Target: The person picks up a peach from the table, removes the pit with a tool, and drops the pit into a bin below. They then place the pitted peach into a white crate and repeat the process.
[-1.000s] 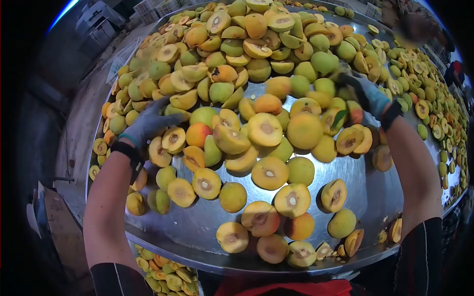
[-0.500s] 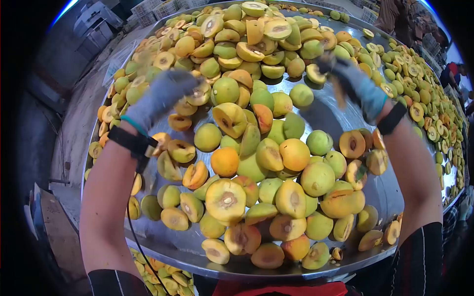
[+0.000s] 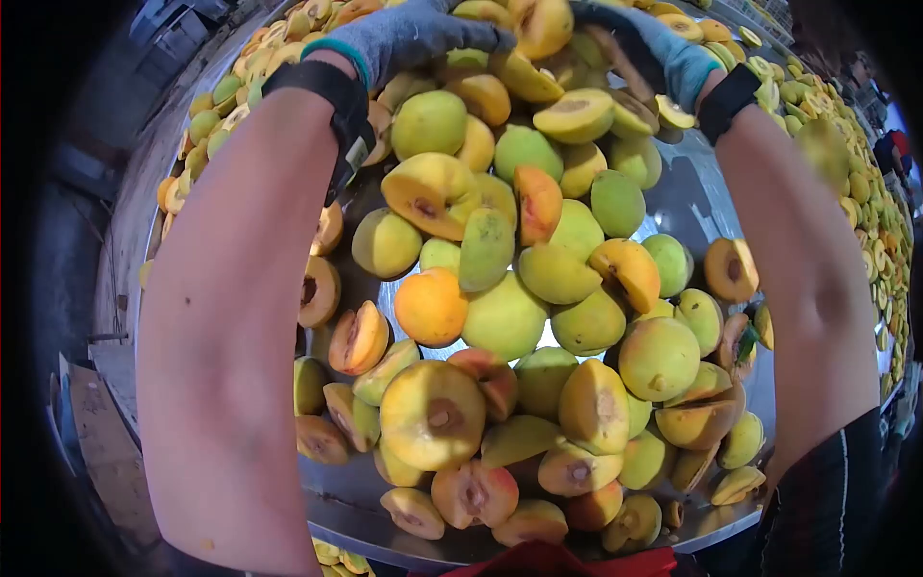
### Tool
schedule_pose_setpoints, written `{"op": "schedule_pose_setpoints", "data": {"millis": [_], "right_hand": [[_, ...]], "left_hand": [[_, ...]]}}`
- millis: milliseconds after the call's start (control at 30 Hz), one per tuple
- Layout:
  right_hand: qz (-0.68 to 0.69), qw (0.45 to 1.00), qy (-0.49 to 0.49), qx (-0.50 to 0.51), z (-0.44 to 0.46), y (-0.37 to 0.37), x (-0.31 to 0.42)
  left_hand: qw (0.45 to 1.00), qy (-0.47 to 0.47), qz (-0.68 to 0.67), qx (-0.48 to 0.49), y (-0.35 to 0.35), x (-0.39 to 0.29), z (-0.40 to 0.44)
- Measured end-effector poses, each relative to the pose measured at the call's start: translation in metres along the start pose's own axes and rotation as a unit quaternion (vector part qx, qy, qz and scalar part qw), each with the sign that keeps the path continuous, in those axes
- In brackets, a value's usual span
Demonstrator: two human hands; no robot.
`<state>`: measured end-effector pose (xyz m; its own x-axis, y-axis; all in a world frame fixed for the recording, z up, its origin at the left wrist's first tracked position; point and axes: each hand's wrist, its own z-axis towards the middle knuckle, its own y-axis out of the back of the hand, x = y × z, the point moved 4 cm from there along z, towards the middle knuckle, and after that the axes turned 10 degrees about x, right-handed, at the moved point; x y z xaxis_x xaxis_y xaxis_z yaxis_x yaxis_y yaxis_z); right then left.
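Gloved hands reach across a metal table heaped with stone fruit, halved and whole, in yellow, green and blushing orange. A dark wristband on the left arm bears a pale mark too small to read; a second dark band circles the right wrist. The table's rim curves along the bottom of the frame, holding a loose spread of fruit that runs from the top edge down through the centre. Several halves lie cut face up, their hollows and stones on view, among them a large yellow half at lower centre and another near the right forearm. More fruit pieces show below the rim at lower left; whatever contains them is mostly out of frame.

At upper centre left, the left hand, in a grey glove with a teal cuff, lies over the fruit with its visible fingers extended and apart from the palm, touching pieces but not closed around any. The right hand, its glove dark on the palm side, bends beside fruit at upper centre right; its fingers are blurred and partly cropped, and whether they grip a piece cannot be told. A brown panel stands at lower left.
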<state>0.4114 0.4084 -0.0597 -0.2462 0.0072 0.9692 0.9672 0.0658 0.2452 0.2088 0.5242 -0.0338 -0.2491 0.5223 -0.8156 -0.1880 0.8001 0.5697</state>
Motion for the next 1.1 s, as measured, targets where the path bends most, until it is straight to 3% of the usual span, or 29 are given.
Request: {"op": "schedule_pose_setpoints", "data": {"millis": [33, 100, 133, 167, 200, 233, 300, 333, 367, 433, 467, 500, 567, 633, 667, 700, 767, 800, 833, 867, 933, 1033, 1100], "right_hand": [[0.079, 0.994, -0.012, 0.070, -0.012, -0.029, 0.013], [0.230, 0.969, -0.069, 0.058, -0.021, -0.048, 0.004], [0.092, 0.992, -0.012, 0.083, -0.027, -0.053, 0.002], [-0.048, 0.993, 0.046, 0.101, -0.037, -0.056, 0.006], [-0.133, 0.984, 0.074, 0.088, -0.056, -0.072, 0.034], [-0.169, 0.977, 0.059, 0.113, -0.050, -0.059, 0.015], [0.006, 0.991, -0.116, 0.070, -0.073, -0.074, 0.026], [0.060, 0.987, -0.113, 0.093, -0.092, -0.087, 0.046], [0.037, 0.990, -0.113, 0.081, -0.100, -0.088, 0.044], [-0.011, 0.992, -0.088, 0.094, -0.107, -0.082, 0.024], [-0.063, 0.994, -0.025, 0.087, -0.126, -0.093, 0.045], [-0.078, 0.992, -0.069, 0.069, -0.134, -0.094, 0.046], [0.061, 0.997, -0.043, 0.038, -0.165, -0.107, 0.057], [-0.112, 0.990, -0.088, 0.016, -0.187, -0.103, 0.059], [-0.135, 0.988, -0.074, -0.006, -0.198, -0.107, 0.065], [-0.254, 0.940, -0.219, -0.058, -0.229, -0.113, 0.117], [-0.167, 0.982, -0.056, -0.065, -0.214, -0.108, 0.049], [-0.144, 0.985, -0.050, -0.076, -0.225, -0.118, 0.065], [-0.173, 0.981, 0.018, -0.091, -0.217, -0.120, 0.051], [-0.167, 0.982, -0.006, -0.090, -0.230, -0.130, 0.061], [-0.159, 0.983, -0.022, -0.090, -0.252, -0.146, 0.086], [-0.319, 0.941, -0.006, -0.116, -0.277, -0.166, 0.110], [-0.357, 0.919, 0.035, -0.162, -0.291, -0.179, 0.106]], "left_hand": [[0.999, 0.014, 0.035, 0.002, -0.008, -0.012, -0.009], [0.994, 0.086, 0.055, 0.043, -0.011, -0.001, -0.010], [0.997, 0.050, -0.016, 0.053, -0.024, -0.007, -0.023], [0.998, 0.035, 0.036, 0.036, -0.027, -0.015, -0.033], [0.996, 0.060, 0.039, 0.044, -0.034, -0.021, -0.041], [0.994, 0.088, 0.037, 0.050, -0.042, -0.025, -0.052], [0.997, 0.053, 0.025, 0.056, -0.059, -0.035, -0.065], [0.996, 0.060, 0.042, 0.059, -0.066, -0.042, -0.072], [0.994, 0.074, -0.005, 0.081, -0.076, -0.042, -0.077], [0.987, 0.101, 0.104, 0.067, -0.086, -0.064, -0.088], [0.987, 0.091, 0.103, 0.084, -0.093, -0.088, -0.099], [0.985, 0.072, 0.139, 0.076, -0.099, -0.087, -0.097], [0.979, 0.015, 0.191, 0.064, -0.113, -0.095, -0.099], [0.981, -0.057, 0.182, 0.044, -0.133, -0.098, -0.104], [0.990, -0.040, 0.122, 0.064, -0.145, -0.118, -0.114], [0.993, -0.012, 0.105, 0.059, -0.155, -0.120, -0.117], [0.986, -0.041, 0.162, 0.027, -0.170, -0.130, -0.122], [0.987, -0.062, 0.148, 0.013, -0.172, -0.121, -0.124], [0.988, -0.074, 0.135, -0.004, -0.177, -0.119, -0.125], [0.986, -0.092, 0.137, 0.003, -0.187, -0.133, -0.131], [0.960, -0.016, 0.277, -0.034, -0.188, -0.151, -0.151], [0.912, 0.053, 0.404, -0.040, -0.199, -0.186, -0.170], [0.923, 0.038, 0.380, -0.042, -0.208, -0.180, -0.180]]}}
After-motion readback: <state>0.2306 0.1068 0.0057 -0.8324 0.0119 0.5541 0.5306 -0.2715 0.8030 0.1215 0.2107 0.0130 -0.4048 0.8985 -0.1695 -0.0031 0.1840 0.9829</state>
